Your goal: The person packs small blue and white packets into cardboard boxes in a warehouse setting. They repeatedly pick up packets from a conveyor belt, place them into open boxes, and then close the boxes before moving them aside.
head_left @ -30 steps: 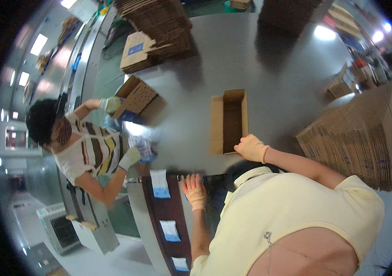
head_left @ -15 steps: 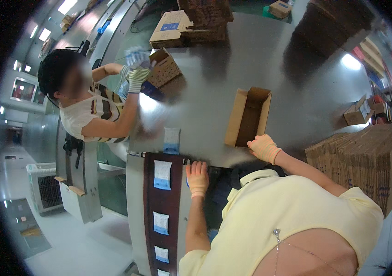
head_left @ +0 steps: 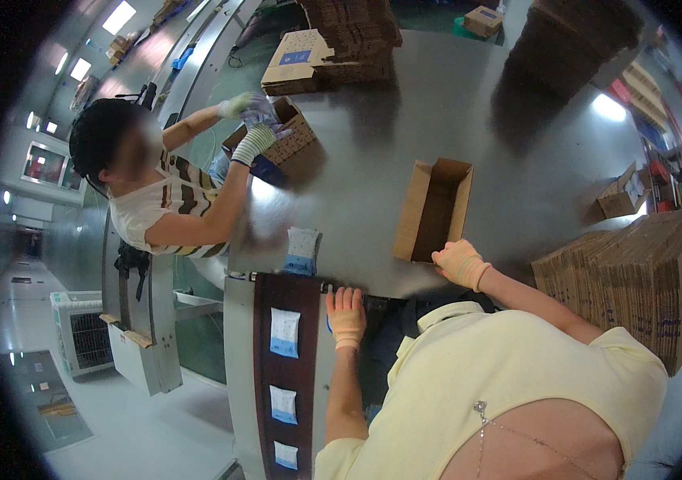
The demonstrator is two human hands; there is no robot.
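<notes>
My left hand (head_left: 346, 316) lies with fingers stretched out on the frame beside the brown conveyor belt (head_left: 283, 370), near its table end. It holds nothing. My right hand (head_left: 462, 264) grips the near edge of an open cardboard box (head_left: 410, 212), thumb and fingers closed on the rim. The box stands on the metal table (head_left: 349, 184), its opening toward me and its inside bare brown. White-and-blue packets sit spaced along the belt, the foremost packet (head_left: 285, 332) left of my left hand. Another packet (head_left: 302, 250) lies on the table just past the belt's end.
Across the table at left, a co-worker in striped gloves (head_left: 254, 144) handles packets at a printed box (head_left: 297, 136). Flattened cartons (head_left: 621, 280) stand stacked at right, with another carton stack (head_left: 349, 40) at the far side. A small open box (head_left: 625, 196) sits at the right edge.
The co-worker's gloved hands have come together over the printed box with a packet. Packets on the belt have shifted position. My hands hold the same places; the view has tilted slightly.
</notes>
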